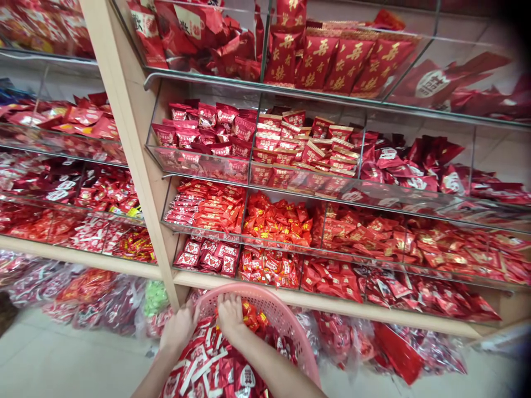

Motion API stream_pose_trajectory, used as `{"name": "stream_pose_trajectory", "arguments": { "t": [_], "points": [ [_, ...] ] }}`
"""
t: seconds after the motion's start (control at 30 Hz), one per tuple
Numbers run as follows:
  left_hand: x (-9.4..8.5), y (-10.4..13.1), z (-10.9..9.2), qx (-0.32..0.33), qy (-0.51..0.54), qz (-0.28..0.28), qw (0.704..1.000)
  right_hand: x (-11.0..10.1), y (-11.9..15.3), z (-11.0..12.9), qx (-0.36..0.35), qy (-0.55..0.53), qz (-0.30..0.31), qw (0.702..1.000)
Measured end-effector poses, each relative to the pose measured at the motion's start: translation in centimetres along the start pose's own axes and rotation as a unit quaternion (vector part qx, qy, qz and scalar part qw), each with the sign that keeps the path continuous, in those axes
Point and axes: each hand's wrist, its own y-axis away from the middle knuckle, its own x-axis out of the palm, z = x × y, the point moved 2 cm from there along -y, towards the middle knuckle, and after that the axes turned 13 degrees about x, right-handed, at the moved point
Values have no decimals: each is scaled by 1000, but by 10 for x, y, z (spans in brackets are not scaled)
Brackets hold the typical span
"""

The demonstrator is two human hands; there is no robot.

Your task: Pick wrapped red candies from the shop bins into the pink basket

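Note:
A pink plastic basket (305,337) with a perforated wall stands at the bottom middle, below the shelves. It is heaped with small wrapped candies (226,367), mostly red and white, with some orange-red packets (251,315) near its far side. My left hand (180,327) is closed around the basket's left rim. Inside the basket, by its far wall, my right hand (230,315) has its fingers curled over among the candies. Whatever those fingers hold, if anything, is hidden. Both forearms reach in from the bottom edge.
Shelves with clear-walled bins (307,179) of red packets rise in front of me. A wooden upright (128,132) divides them. Bagged candies (95,298) lie on the tiled floor (70,359) under the bottom board, with more plastic bags (344,337) on the right.

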Motion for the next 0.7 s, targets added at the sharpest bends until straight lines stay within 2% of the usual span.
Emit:
{"name": "stream_pose_trajectory", "arguments": {
  "t": [0.1,0.2,0.3,0.37,0.43,0.5,0.57,0.63,0.7],
  "points": [
    [2,0,1,0,1,4,1000,-11,8,1,-13,-9,6,1000],
    [5,-1,3,6,-3,5,1000,-45,21,-1,-45,-34,-9,998],
    [7,-2,4,7,-7,1,1000,-103,33,-8,-142,-73,-78,984],
    [9,-2,5,7,-2,2,1000,-149,35,-17,-222,-106,-138,959],
    [12,-2,6,7,9,5,1000,-194,29,-33,-268,-139,-202,932],
    [15,-2,8,4,20,5,1000,-231,13,-55,-266,-171,-254,914],
    [17,-3,9,0,24,3,1000,-255,-10,-81,-230,-197,-284,910],
    [19,-3,10,-1,23,1,1000,-265,-34,-107,-190,-197,-284,919],
    [19,-3,10,-2,21,2,1000,-265,-52,-127,-164,-188,-272,929]
  ]
}}
